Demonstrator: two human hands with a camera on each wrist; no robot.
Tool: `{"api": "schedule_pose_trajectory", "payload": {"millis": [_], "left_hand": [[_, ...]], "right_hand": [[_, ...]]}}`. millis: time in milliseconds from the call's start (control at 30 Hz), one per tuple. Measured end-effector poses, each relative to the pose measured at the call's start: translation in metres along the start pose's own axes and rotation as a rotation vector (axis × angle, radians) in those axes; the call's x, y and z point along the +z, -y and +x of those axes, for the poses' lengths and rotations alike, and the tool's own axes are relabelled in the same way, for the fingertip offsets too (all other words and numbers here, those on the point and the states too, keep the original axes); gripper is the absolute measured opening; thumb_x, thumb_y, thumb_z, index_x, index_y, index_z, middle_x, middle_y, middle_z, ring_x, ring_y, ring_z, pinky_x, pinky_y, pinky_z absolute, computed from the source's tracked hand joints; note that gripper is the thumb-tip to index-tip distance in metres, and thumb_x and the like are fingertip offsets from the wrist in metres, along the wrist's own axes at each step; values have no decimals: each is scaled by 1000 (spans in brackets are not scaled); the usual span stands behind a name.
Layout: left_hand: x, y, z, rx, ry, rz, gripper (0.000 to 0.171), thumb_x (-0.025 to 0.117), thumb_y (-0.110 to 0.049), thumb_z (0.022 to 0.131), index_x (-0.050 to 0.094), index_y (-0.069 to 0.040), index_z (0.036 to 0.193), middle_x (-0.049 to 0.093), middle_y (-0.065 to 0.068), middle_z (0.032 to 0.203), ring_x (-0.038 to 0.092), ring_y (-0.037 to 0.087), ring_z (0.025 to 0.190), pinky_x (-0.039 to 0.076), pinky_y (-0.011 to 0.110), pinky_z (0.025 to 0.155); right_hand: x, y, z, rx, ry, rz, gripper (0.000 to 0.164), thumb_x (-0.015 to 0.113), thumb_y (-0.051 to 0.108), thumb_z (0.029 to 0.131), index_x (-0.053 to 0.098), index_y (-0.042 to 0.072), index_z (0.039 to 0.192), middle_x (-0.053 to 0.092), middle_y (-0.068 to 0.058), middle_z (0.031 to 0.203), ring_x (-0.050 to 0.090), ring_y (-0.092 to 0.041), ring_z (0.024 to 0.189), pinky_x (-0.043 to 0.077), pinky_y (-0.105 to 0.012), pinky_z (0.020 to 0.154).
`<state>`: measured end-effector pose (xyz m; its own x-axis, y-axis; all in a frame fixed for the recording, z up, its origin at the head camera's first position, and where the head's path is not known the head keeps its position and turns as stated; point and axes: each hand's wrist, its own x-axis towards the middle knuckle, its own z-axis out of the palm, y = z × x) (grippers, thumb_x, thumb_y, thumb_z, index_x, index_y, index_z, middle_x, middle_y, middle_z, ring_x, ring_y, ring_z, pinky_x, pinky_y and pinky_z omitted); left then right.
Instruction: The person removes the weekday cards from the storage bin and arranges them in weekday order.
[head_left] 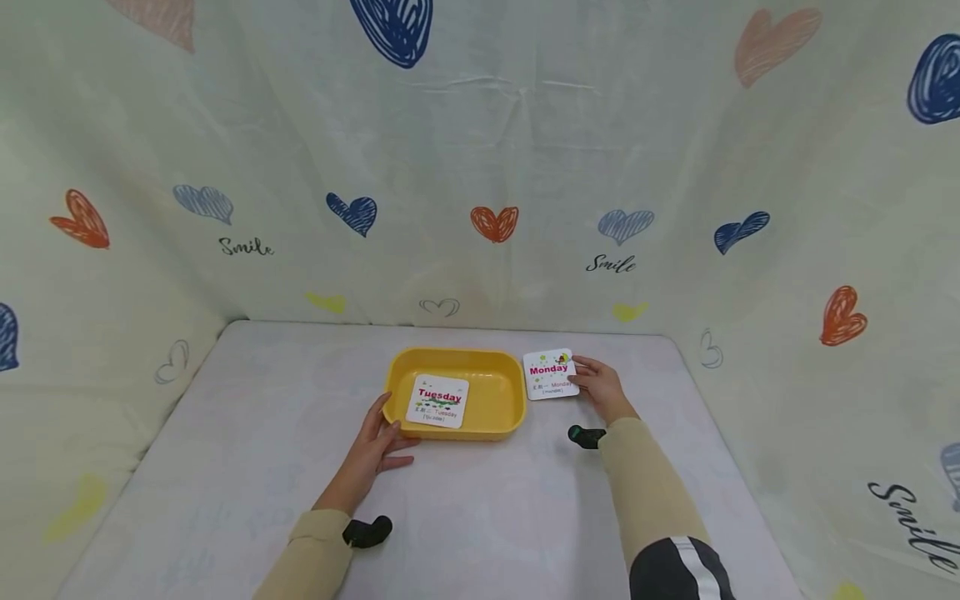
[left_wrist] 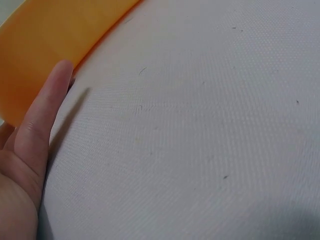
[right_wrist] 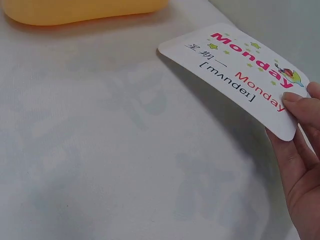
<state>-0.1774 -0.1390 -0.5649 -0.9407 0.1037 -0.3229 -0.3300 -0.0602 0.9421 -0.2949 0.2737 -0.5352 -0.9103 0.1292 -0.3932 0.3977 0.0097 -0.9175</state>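
Note:
A white card printed "Monday" (head_left: 548, 374) is pinched at its right edge by my right hand (head_left: 600, 390), thumb on top and fingers below. In the right wrist view the Monday card (right_wrist: 240, 75) is tilted, its shadow on the cloth beneath. A yellow tray (head_left: 495, 396) stands just left of it. Inside the tray's left half lies a white card printed "Tuesday" (head_left: 438, 401), face up. My left hand (head_left: 367, 457) rests against the tray's front left corner with fingers spread. Close up in the left wrist view, a straight digit lies along the yellow wall (left_wrist: 55, 35).
A white cloth (head_left: 480, 517) covers the table under the tray. Behind and at both sides hangs a pale curtain (head_left: 420, 267) with printed hearts and the word "Smile". A dark band with a small device (head_left: 367, 532) is on each wrist.

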Motion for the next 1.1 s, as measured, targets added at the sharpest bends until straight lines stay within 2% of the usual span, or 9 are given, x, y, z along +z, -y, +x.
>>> {"api": "schedule_pose_trajectory", "payload": {"millis": [233,433,600,833,967,1100], "left_hand": [[2,-3,2,8,-6,13,61,51,-36,101,17,-49,150,21,1,159,65,27,106,57,39,83],[2,-3,3,6,-5,10,61,50,-35,102,16,-48,151,18,2,160,65,27,106,57,39,82],[1,-1,2,10,-9,12,61,50,-35,102,17,-48,151,18,2,160,65,27,106,57,39,82],[0,1,1,7,-11,-1,60,51,-35,102,18,-49,151,20,2,159,65,27,106,57,39,83],[0,0,1,-1,-11,-13,60,51,-34,102,18,-48,151,21,1,159,65,27,106,57,39,83],[1,-1,0,2,-12,-11,60,50,-34,102,18,-47,151,19,2,159,65,27,105,57,39,83]], "right_hand": [[-4,-1,4,-54,6,-47,56,62,-5,91,45,4,144,52,-21,135,58,-23,111,55,-24,81],[-7,-3,3,-51,28,-72,59,64,-8,89,44,2,144,50,-23,138,59,-22,109,54,-23,79],[-11,-5,3,-56,54,-113,59,64,-5,90,44,2,145,48,-22,140,55,-25,117,53,-26,85],[-18,-4,-1,-89,86,-260,55,62,1,92,43,1,144,50,-22,140,52,-30,122,48,-35,97],[-20,2,-9,-100,72,-344,55,62,4,94,43,3,145,50,-20,140,51,-31,123,45,-41,101],[-19,11,-16,-126,79,-379,55,60,6,95,42,6,147,49,-19,142,47,-33,127,41,-45,105]]}}
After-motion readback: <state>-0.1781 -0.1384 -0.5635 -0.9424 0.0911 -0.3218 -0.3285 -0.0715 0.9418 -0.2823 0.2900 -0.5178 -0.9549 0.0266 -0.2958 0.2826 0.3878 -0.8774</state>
